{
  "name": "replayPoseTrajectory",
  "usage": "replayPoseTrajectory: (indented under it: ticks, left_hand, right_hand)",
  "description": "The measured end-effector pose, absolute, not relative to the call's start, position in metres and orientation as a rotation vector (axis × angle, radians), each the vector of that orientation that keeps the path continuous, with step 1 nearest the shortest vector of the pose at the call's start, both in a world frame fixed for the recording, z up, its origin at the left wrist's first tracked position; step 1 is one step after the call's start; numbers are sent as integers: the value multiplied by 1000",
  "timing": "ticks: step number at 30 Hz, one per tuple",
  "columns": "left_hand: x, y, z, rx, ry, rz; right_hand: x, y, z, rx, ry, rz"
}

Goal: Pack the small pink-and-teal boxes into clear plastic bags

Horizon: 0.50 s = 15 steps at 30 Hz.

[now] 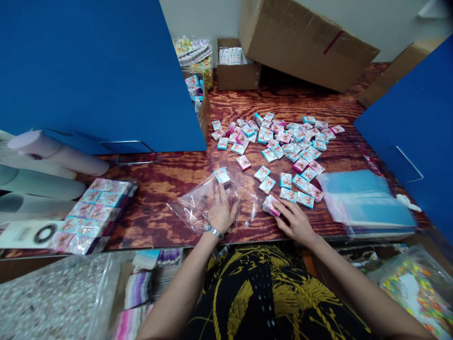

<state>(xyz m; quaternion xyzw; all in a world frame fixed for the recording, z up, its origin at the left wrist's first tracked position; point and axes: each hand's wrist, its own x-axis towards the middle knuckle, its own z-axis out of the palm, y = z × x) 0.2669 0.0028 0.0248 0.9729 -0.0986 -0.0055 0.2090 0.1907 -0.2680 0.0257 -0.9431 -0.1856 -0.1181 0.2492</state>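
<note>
In the head view, small boxes point(283, 137), white-topped with reddish prints, heap toward two o'clock on the red-brown, wood-grained bench point(159, 208). At six, the left hand point(222, 211), outstretched and unclenched, touches a blue-sided box point(222, 175) by a clear bag point(193, 205); at four, the right hand point(295, 221) grasps a pink-sided box point(271, 206). A blue panel point(88, 71) fills ten.

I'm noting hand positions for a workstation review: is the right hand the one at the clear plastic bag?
No, the right hand touches a small pink-sided box; the left hand is at the clear plastic bag.
</note>
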Motion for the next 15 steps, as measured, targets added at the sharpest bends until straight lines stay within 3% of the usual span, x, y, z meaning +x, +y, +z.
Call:
replayPoseTrajectory:
  ticks: [15]
  left_hand:
    - [267, 2, 28, 2755, -267, -52]
  right_hand:
    - [201, -264, 28, -2460, -593, -365]
